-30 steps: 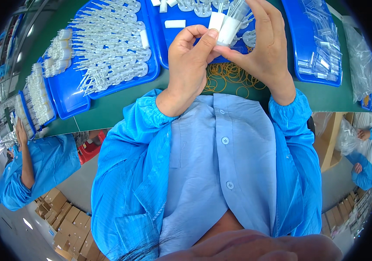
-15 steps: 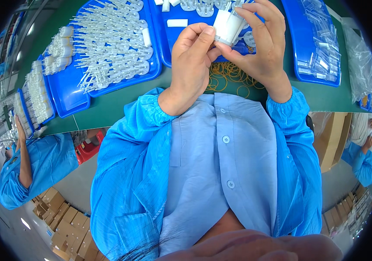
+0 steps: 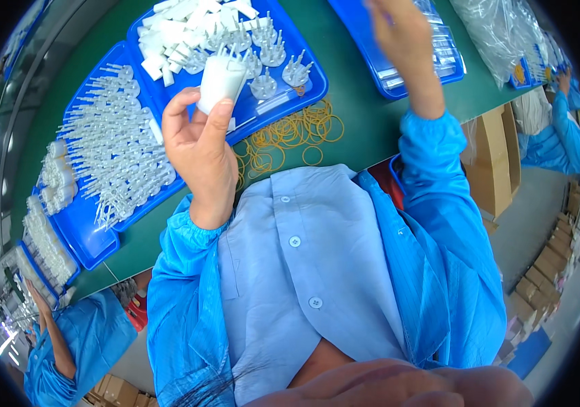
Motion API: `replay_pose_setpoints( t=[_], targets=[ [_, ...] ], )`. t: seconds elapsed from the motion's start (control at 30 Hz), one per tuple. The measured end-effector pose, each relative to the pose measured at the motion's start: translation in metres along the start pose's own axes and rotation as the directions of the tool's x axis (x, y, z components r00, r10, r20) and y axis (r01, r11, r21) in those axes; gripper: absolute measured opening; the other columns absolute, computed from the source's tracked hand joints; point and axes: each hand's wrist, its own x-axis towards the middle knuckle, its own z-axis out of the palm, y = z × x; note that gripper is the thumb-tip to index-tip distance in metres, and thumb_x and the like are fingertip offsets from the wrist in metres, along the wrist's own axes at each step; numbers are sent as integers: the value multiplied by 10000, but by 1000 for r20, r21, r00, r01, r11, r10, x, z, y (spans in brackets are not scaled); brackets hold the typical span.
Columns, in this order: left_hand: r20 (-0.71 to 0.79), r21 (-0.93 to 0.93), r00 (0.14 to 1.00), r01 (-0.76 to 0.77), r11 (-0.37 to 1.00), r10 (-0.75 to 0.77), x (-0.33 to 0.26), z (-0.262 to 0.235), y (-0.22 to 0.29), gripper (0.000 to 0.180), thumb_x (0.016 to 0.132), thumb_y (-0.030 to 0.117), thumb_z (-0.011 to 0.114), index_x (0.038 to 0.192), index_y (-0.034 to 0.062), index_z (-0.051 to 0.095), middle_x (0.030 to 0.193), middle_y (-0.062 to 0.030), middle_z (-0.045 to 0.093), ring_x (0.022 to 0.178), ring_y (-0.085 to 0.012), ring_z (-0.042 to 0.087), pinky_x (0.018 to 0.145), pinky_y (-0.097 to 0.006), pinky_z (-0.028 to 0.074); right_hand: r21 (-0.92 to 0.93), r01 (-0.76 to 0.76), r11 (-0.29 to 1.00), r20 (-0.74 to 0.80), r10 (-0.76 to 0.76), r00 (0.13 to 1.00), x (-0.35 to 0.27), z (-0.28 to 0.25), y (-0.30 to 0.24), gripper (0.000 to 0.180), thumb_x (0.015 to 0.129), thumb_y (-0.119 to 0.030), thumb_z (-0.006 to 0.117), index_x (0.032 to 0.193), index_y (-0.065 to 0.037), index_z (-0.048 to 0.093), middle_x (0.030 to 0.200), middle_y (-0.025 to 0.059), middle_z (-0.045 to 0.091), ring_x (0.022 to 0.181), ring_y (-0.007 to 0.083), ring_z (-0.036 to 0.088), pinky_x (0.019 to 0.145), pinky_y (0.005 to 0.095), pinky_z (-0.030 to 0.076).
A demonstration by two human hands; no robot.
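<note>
3 blue trays (image 3: 307,85), 2 hands, 1 white bundle (image 3: 220,83).

The setting is a factory assembly line for small plastic parts. A long green workbench (image 3: 364,129) carries blue trays (image 3: 86,224) filled with identical clear plastic pieces. Rubber bands (image 3: 290,136) lie loose on it. Workers in blue smocks (image 3: 79,339) sit alongside, with cardboard cartons (image 3: 541,285) stacked on the floor.

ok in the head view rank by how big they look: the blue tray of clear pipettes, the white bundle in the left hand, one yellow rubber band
1. blue tray of clear pipettes
2. white bundle held in the left hand; it is nearer the camera, but plainly smaller
3. yellow rubber band
</note>
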Motion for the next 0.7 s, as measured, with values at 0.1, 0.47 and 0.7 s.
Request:
replay_pose_setpoints(
  t=[0.1, 0.47, 0.7],
  targets=[
    [39, 32, 998, -54, 998, 52, 2, -5, -6, 319, 847, -45, 674, 1127, 29, 542, 1154, -105, 554, 1076, -250, 600, 902, -414, 537, -243, -30, 970, 53, 44, 998, -19, -12, 58, 265, 845, -2, 563, 1062, -92, 684, 945, 106, 665, 836, 288, 631, 729, 362, 508],
    [94, -47, 990, 114, 992, -109, 6, -2, -7, 351, 839, -86, 657, 1170, -30, 555, 1169, -164, 608, 1088, -222, 599, 937, -313, 478, -88, -146, 985, 263, 164, 951, -36, -13, 97, 313, 838, -43, 645, 1148, -89, 635, 1039, 95, 669, 990, 271, 625, 883, 353, 490],
    [131, -6, 991, 26, 1000, -25, 9, -8, -9, 389, 802, -135, 669, 1161, -33, 563, 1189, -146, 568, 1086, -217, 592, 924, -318, 517, 799, -405, 443, 340, 223, 914, -8, 2, -15, 200, 927, -67, 590, 1101, 26, 619, 1107, 118, 648, 873, 155, 609, 797, 275, 487]
  ],
)
